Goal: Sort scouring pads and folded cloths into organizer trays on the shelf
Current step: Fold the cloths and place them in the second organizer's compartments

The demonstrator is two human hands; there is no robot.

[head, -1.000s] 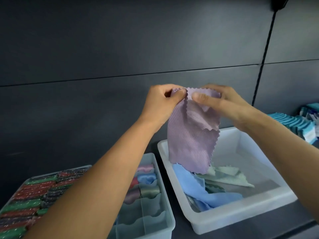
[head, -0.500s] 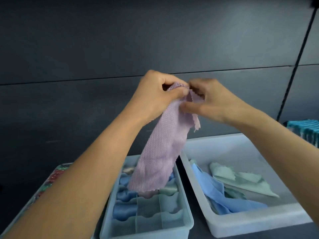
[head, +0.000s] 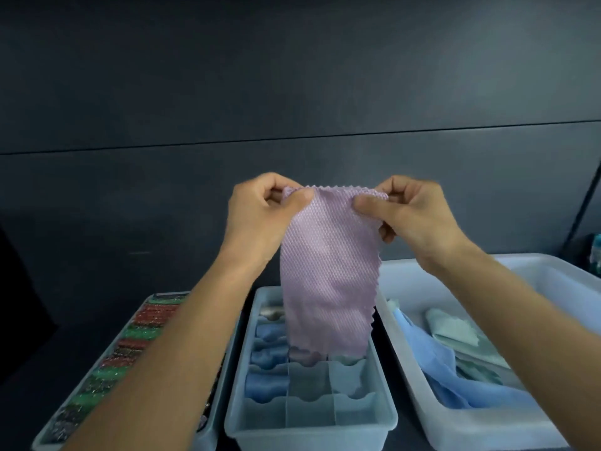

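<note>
Lilac waffle-weave cloth (head: 328, 275), hanging unfolded over the divided organizer tray (head: 312, 432): light, limp and not slippery, I judge. Grip points: the two top corners. My left hand (head: 260, 219) pinches the 10 o'clock corner, my right hand (head: 419, 216) the 2 o'clock corner. Scouring pad tray (head: 211, 434) lies at 8 o'clock, loose-cloth bin (head: 461, 431) at 4 o'clock, on a dark shelf (head: 411, 442) against a dark panelled wall (head: 292, 76)

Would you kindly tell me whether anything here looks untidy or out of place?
Only the white bin on the right: its blue cloth and pale green cloth lie crumpled and unfolded, unlike the neatly rolled cloths in the divided organizer tray.
</note>
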